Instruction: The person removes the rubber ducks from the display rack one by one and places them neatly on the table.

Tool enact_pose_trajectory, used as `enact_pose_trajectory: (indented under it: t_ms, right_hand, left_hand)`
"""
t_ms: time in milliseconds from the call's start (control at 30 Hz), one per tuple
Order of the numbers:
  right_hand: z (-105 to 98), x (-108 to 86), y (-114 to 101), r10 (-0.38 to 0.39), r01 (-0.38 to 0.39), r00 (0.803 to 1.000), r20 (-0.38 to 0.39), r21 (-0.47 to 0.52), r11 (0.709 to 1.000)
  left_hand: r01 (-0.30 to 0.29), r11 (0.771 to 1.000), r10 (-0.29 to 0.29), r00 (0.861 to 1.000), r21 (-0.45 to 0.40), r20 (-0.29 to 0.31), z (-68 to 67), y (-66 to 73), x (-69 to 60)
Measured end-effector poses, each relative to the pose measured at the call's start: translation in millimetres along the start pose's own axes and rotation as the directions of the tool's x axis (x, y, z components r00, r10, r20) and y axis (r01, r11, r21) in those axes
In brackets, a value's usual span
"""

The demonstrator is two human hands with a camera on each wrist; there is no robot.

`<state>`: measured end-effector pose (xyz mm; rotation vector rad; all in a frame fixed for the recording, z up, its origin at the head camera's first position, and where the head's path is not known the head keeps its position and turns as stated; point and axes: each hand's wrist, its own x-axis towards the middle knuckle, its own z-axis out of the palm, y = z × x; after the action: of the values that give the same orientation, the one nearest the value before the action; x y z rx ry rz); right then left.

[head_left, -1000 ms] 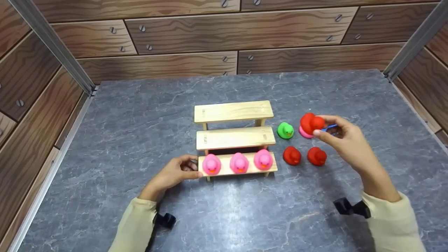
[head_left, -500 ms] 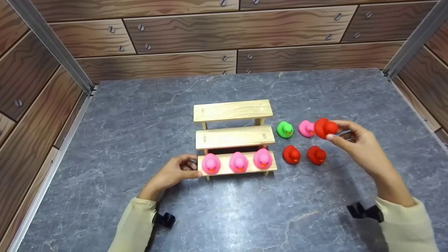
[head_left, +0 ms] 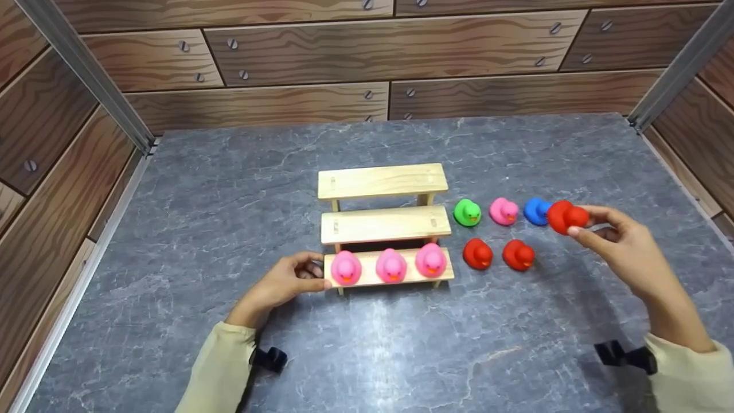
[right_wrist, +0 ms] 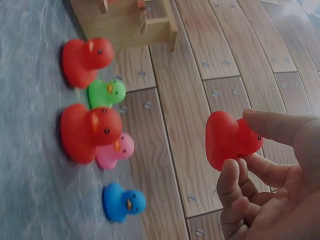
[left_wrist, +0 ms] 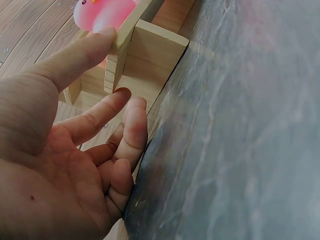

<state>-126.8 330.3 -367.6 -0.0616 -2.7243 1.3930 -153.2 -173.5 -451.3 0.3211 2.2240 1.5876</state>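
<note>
Above the grey marbled tabletop [head_left: 378, 355], near a rounded blue toy duck [head_left: 535, 211], the right hand [head_left: 626, 252] pinched a rounded red toy duck [head_left: 562, 218]. A light hold, clear of that neighbour, seemed best; the left hand [head_left: 287, 282] pinched a pale wooden stepped stand [head_left: 384, 225] and needed only gentle pressure.

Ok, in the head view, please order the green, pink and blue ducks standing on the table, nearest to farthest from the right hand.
1. Blue duck, just left of the held red duck.
2. Pink duck, middle of the row.
3. Green duck, leftmost, beside the wooden stand.
</note>
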Motion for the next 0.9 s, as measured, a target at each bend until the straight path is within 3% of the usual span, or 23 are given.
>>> enact_pose_trajectory:
  t_ms: [567, 900]
  right_hand:
    - [-19.0, 3.8, 30.7, 0.054, -0.036, 0.992, 0.113, -0.157, 0.987]
    - [-16.5, 10.4, 46.7, 0.036, -0.007, 0.978, 0.207, -0.138, 0.990]
  left_hand:
    - [0.015, 1.000, -0.015, 1.000, -0.006, 0.000, 0.6, 0.9, -0.1]
    - [0.007, 1.000, -0.007, 1.000, 0.000, 0.006, -0.4, 1.6, -0.4]
